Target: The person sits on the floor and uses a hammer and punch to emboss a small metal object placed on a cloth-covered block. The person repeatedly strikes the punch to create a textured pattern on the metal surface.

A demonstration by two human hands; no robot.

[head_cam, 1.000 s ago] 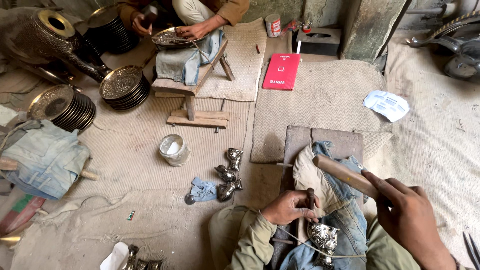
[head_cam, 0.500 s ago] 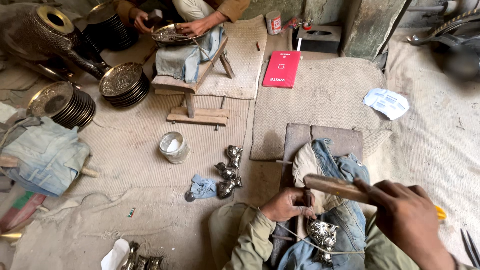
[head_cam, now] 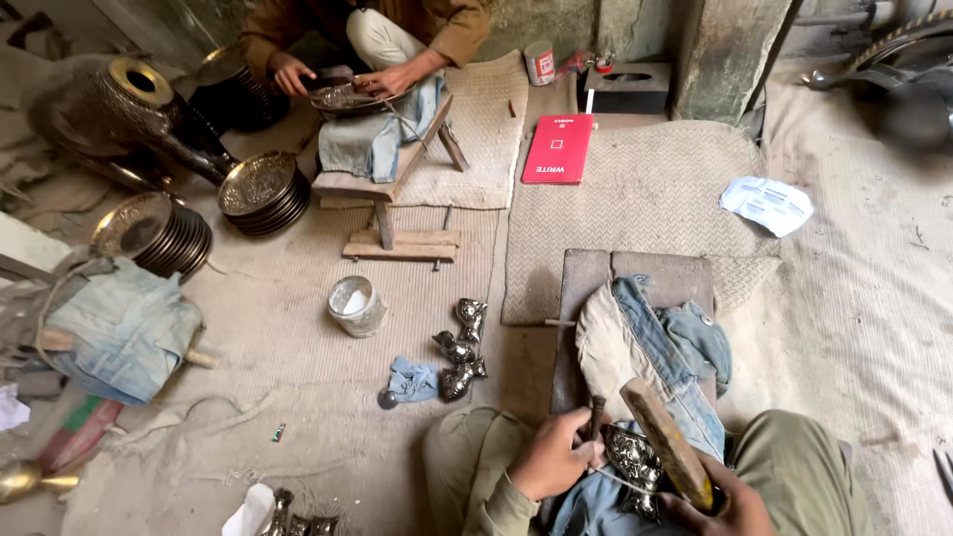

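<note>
My left hand grips a thin dark punch held upright against an embossed silver metal piece. That piece rests on denim cloth draped over a wooden work stand between my knees. My right hand, at the bottom edge, is closed on a wooden-handled hammer whose head end is low, close above the metal piece.
Three small silver ornaments and a blue rag lie on the mat beside a white tin cup. Stacks of engraved metal plates stand at the left. Another person works a plate on a low bench. A red booklet lies beyond.
The hammer has swung down from a raised, nearly level position toward the metal piece. My right hand dropped lower in view. The camera tilted slightly down.
</note>
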